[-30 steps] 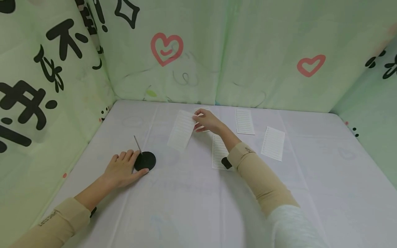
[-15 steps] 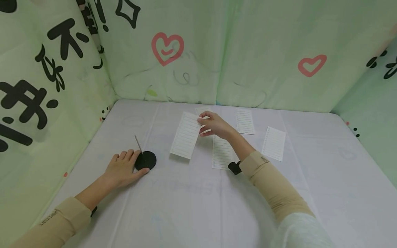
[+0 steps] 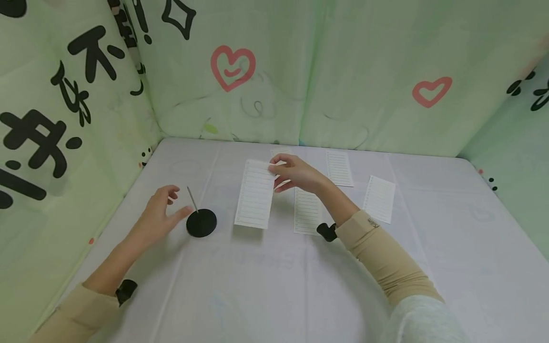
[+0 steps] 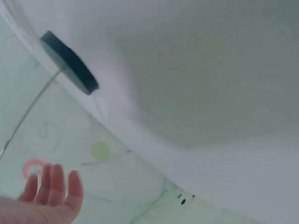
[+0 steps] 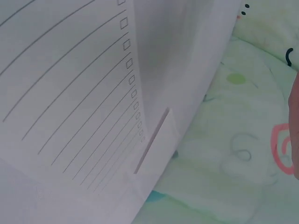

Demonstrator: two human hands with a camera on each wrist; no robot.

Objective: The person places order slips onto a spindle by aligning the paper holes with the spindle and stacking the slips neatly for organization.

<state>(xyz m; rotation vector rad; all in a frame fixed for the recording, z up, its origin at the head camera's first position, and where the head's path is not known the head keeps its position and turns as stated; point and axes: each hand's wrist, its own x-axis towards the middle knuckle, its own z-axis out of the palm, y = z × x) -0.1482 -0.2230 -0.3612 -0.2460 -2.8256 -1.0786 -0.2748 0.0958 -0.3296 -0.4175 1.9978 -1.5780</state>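
Observation:
My right hand (image 3: 298, 174) pinches a lined white paper sheet (image 3: 254, 195) by its upper right edge, raised over the table with a shadow beneath. My left hand (image 3: 156, 209) is off the table, fingers loosely bent and holding nothing. Just right of it stands a paper spike (image 3: 201, 223), with a round black base and a thin metal rod; the left wrist view shows its base (image 4: 70, 63) and the fingers (image 4: 56, 186) apart from it. Another lined sheet (image 3: 306, 212) lies by my right wrist. In the right wrist view only a sliver of hand (image 5: 294, 126) shows.
Two more lined sheets lie to the right, a farther one (image 3: 340, 169) and a nearer one (image 3: 379, 199). Behind my right hand is a small white paper piece (image 3: 280, 151), partly hidden. A green printed curtain (image 3: 364, 71) borders the white-covered table (image 3: 257, 295).
My left hand has lifted off the spike's base and drawn slightly left. The right hand has brought the sheet a little nearer, turning it more upright.

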